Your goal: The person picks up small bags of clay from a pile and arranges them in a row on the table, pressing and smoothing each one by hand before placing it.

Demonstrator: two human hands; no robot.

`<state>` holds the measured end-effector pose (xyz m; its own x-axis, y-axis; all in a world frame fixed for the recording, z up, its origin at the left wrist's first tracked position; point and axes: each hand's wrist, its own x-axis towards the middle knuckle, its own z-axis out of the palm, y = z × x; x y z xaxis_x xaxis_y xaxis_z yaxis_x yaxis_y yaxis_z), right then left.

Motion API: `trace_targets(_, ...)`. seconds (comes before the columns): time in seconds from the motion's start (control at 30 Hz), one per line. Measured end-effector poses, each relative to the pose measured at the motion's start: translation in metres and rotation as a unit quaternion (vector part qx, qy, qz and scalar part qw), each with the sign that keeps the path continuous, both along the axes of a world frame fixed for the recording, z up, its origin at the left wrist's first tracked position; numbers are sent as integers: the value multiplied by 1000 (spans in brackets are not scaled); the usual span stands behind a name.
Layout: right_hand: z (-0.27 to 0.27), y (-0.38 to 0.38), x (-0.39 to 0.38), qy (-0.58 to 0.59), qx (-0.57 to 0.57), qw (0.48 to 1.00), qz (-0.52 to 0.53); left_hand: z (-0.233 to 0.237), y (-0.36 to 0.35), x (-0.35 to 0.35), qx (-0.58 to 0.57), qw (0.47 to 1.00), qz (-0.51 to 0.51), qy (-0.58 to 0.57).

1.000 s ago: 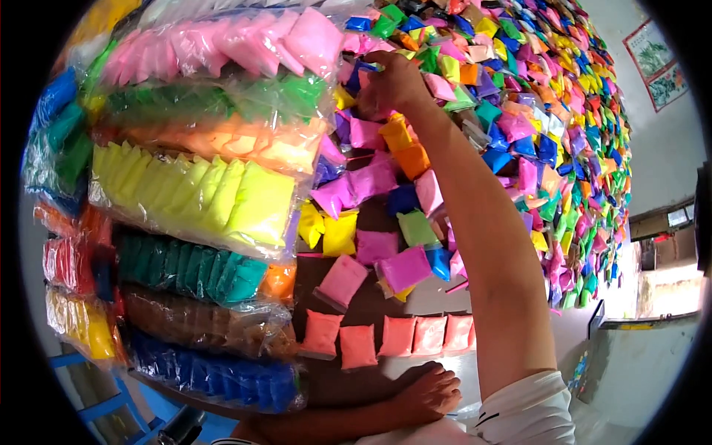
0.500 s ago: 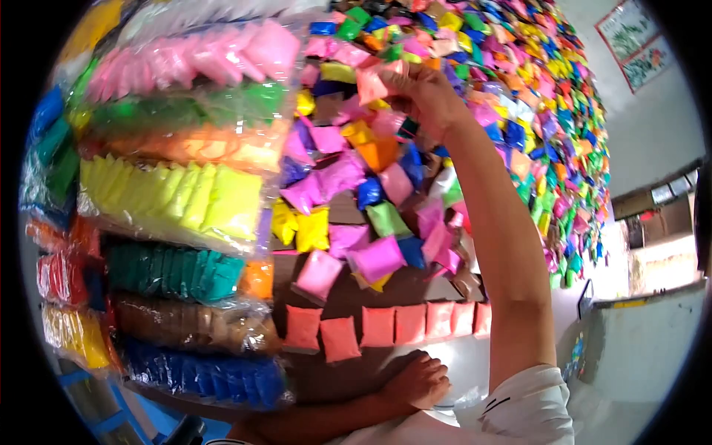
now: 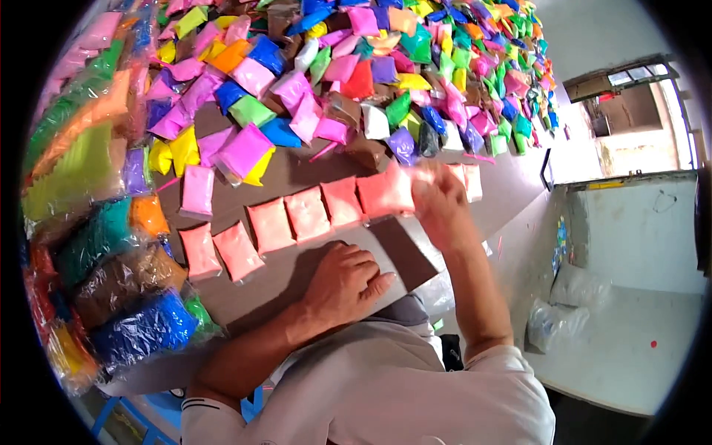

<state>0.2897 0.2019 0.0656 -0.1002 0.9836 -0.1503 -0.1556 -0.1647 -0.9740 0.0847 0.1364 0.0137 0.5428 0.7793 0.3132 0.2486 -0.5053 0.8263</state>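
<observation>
A row of coral packets (image 3: 270,225) lies along the near side of the brown table. My right hand (image 3: 441,208), slightly blurred, is at the right part of this row with its fingers closed on the edge of a coral packet (image 3: 386,191). That packet overlaps its neighbours, and the hand partly covers the ones behind it. My left hand (image 3: 347,280) rests on the table just below the row, fingers curled in and thumb a little apart, with nothing seen in it.
A large heap of small colourful packets (image 3: 356,67) spreads over the far side. Clear bags of sorted packets, including blue (image 3: 144,326) and brown (image 3: 130,282), line the left. A single pink packet (image 3: 197,190) lies above the row. Plastic bags (image 3: 556,324) sit at the right.
My right hand has come from the heap down to the row, carrying a coral packet. The view has swung to the right. My left hand stays curled below the row.
</observation>
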Motion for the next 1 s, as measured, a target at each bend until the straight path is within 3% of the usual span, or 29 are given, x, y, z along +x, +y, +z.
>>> trace_targets(0.13, -12, -79, 7, 9, -54, 997, -52, 8, 1, -2, -66, 997, 3, -36)
trace_targets(0.23, -8, -97, -1, 7, -84, 996, -29, 8, 0, 1, -30, 999, 15, -11)
trace_targets(0.47, -3, -90, 1, 12, -148, 985, 84, 5, 2, 2, -11, 1000, -11, 1)
trace_targets(0.7, -19, -89, -4, 20, -74, 994, 72, 1, 0, 0, 13, 998, -37, 45)
trace_targets(1.0, -7, -88, -17, 42, -100, 994, 10, 0, 0, 0, 9, 999, -33, 34)
